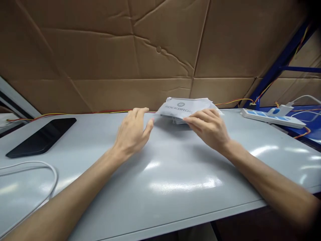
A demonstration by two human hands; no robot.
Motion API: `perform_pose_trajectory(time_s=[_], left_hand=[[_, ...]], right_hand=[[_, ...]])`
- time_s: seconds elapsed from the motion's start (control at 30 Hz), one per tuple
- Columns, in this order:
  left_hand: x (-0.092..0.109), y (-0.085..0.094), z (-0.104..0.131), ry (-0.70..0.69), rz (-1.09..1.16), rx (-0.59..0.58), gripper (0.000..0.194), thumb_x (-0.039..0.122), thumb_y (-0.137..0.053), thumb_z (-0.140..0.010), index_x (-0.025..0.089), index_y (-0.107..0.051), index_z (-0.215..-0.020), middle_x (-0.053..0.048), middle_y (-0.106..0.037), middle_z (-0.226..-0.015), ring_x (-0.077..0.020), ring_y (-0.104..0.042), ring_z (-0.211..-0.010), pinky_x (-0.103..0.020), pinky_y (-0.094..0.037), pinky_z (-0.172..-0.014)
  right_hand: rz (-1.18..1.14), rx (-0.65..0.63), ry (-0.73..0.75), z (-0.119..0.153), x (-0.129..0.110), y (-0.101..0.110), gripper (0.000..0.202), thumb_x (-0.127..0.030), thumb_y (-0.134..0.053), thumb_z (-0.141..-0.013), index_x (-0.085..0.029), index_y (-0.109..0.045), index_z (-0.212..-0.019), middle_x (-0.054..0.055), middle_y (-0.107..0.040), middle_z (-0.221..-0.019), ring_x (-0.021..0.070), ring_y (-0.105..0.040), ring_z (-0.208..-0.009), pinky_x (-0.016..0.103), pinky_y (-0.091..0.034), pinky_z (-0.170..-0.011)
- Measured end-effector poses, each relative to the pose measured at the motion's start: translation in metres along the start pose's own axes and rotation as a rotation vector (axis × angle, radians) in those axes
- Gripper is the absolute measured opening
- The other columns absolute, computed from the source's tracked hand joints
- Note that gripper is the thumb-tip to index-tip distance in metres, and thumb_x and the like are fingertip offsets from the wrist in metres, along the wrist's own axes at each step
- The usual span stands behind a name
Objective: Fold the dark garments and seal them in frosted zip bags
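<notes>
A small pile of flat, whitish packaging bags point(177, 122) lies at the back of the grey table. The top bag point(173, 104) has "ROCKBROS" and a round logo printed on it. My right hand point(209, 128) pinches the near edge of this top bag between thumb and fingers, and that edge is lifted a little. Just left of the pile, my left hand point(135, 129) hovers over the table with its thumb apart from the fingers, holding nothing. The fingertips of the left hand come close to the bag's left corner without gripping it.
On the left lie a black phone point(42, 137) and a white cable point(54, 172). A white power strip point(273, 117) with a plug sits at the right by a blue metal frame point(278, 60). Behind the grey table point(160, 207) stands a creased cardboard sheet point(100, 57), with red and yellow wires point(60, 114) along its foot.
</notes>
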State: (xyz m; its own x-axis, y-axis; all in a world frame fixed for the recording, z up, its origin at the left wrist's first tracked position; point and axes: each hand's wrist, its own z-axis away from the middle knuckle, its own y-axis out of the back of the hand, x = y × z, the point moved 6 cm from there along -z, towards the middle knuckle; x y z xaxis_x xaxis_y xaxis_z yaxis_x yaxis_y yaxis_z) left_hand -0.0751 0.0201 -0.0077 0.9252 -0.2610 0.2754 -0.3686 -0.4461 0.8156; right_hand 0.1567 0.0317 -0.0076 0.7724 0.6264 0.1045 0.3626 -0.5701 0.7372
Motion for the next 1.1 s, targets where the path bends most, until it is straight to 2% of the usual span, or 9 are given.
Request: perform_pose_trajectory(time_s=[0.1, 0.27, 0.4, 0.5, 0.67, 0.8, 0.9, 1.0, 1.1], left_hand=[[0.008, 0.002, 0.002, -0.079, 0.019, 0.003, 0.054, 0.049, -0.032, -0.102, 0.021, -0.044, -0.146, -0.01, -0.055, -0.14, -0.0293, -0.049, -0.128, -0.043, -0.041, -0.105], [0.001, -0.022, 0.009, -0.027, -0.095, -0.346, 0.062, 0.062, -0.025, -0.099, 0.031, -0.051, -0.145, -0.01, -0.059, -0.137, -0.0358, -0.049, -0.127, -0.052, -0.041, -0.102], [-0.002, -0.022, 0.011, -0.047, -0.13, -0.427, 0.059, 0.061, -0.025, -0.099, 0.032, -0.064, -0.132, -0.008, -0.065, -0.13, -0.035, -0.053, -0.119, -0.05, -0.042, -0.099], [-0.001, -0.016, 0.011, -0.079, -0.077, -0.488, 0.055, 0.062, -0.028, -0.098, 0.031, -0.073, -0.103, -0.006, -0.07, -0.111, -0.0323, -0.057, -0.109, -0.046, -0.045, -0.091], [0.007, -0.012, 0.014, -0.121, 0.047, -0.55, 0.052, 0.065, -0.034, -0.096, 0.026, -0.059, -0.073, -0.004, -0.067, -0.083, -0.0271, -0.061, -0.094, -0.038, -0.047, -0.075], [0.02, -0.016, 0.019, -0.216, 0.078, -0.524, 0.039, 0.064, -0.048, -0.09, 0.028, -0.063, -0.09, -0.004, -0.069, -0.098, -0.0275, -0.062, -0.096, -0.04, -0.049, -0.079], [0.027, -0.02, 0.025, -0.286, 0.079, -0.544, 0.045, 0.066, -0.053, -0.088, 0.029, -0.063, -0.111, -0.004, -0.067, -0.117, -0.0292, -0.06, -0.11, -0.045, -0.048, -0.094], [0.032, -0.022, 0.03, -0.362, 0.07, -0.586, 0.06, 0.071, -0.05, -0.087, 0.03, -0.057, -0.131, -0.005, -0.058, -0.139, -0.0311, -0.053, -0.128, -0.051, -0.028, -0.118], [0.037, -0.022, 0.035, -0.409, 0.047, -0.638, 0.072, 0.071, -0.05, -0.088, 0.027, -0.048, -0.145, -0.007, -0.045, -0.155, -0.0336, -0.039, -0.142, -0.054, -0.013, -0.124]], right_hand=[[-0.116, -0.057, 0.196, 0.003, -0.036, -0.008, 0.032, -0.019, -0.044, -0.101, -0.034, -0.069, -0.113, 0.0, -0.076, -0.107, 0.0198, -0.062, -0.093, 0.039, -0.041, -0.088], [-0.305, -0.082, 0.317, 0.006, -0.067, -0.011, 0.024, -0.033, -0.052, -0.1, -0.027, -0.068, -0.116, 0.004, -0.075, -0.105, 0.0187, -0.064, -0.088, 0.035, -0.047, -0.081], [-0.353, -0.003, 0.164, 0.003, -0.05, -0.007, 0.024, -0.037, -0.054, -0.098, -0.022, -0.071, -0.107, 0.006, -0.075, -0.099, 0.0195, -0.067, -0.088, 0.034, -0.049, -0.081], [-0.394, -0.042, 0.018, 0.002, -0.031, -0.012, 0.023, -0.034, -0.052, -0.099, -0.022, -0.071, -0.103, 0.006, -0.074, -0.096, 0.0195, -0.067, -0.088, 0.033, -0.049, -0.081], [-0.424, -0.118, -0.075, 0.002, -0.021, -0.015, 0.023, -0.031, -0.05, -0.1, -0.02, -0.07, -0.097, 0.005, -0.072, -0.093, 0.0185, -0.066, -0.086, 0.031, -0.048, -0.077], [-0.376, -0.246, -0.15, 0.003, -0.017, -0.024, 0.022, -0.032, -0.051, -0.099, -0.023, -0.07, -0.098, 0.003, -0.071, -0.095, 0.019, -0.065, -0.087, 0.032, -0.047, -0.077], [-0.325, -0.355, -0.192, 0.007, -0.012, -0.034, 0.024, -0.036, -0.051, -0.099, -0.023, -0.071, -0.1, 0.004, -0.07, -0.098, 0.0209, -0.064, -0.09, 0.034, -0.047, -0.078], [-0.305, -0.418, -0.193, 0.01, -0.008, -0.041, 0.027, -0.038, -0.05, -0.099, -0.022, -0.072, -0.103, 0.006, -0.069, -0.101, 0.0228, -0.063, -0.095, 0.035, -0.048, -0.082], [-0.283, -0.433, -0.201, 0.011, -0.007, -0.044, 0.03, -0.039, -0.049, -0.099, -0.021, -0.073, -0.105, 0.008, -0.07, -0.103, 0.0244, -0.061, -0.1, 0.037, -0.048, -0.087]])
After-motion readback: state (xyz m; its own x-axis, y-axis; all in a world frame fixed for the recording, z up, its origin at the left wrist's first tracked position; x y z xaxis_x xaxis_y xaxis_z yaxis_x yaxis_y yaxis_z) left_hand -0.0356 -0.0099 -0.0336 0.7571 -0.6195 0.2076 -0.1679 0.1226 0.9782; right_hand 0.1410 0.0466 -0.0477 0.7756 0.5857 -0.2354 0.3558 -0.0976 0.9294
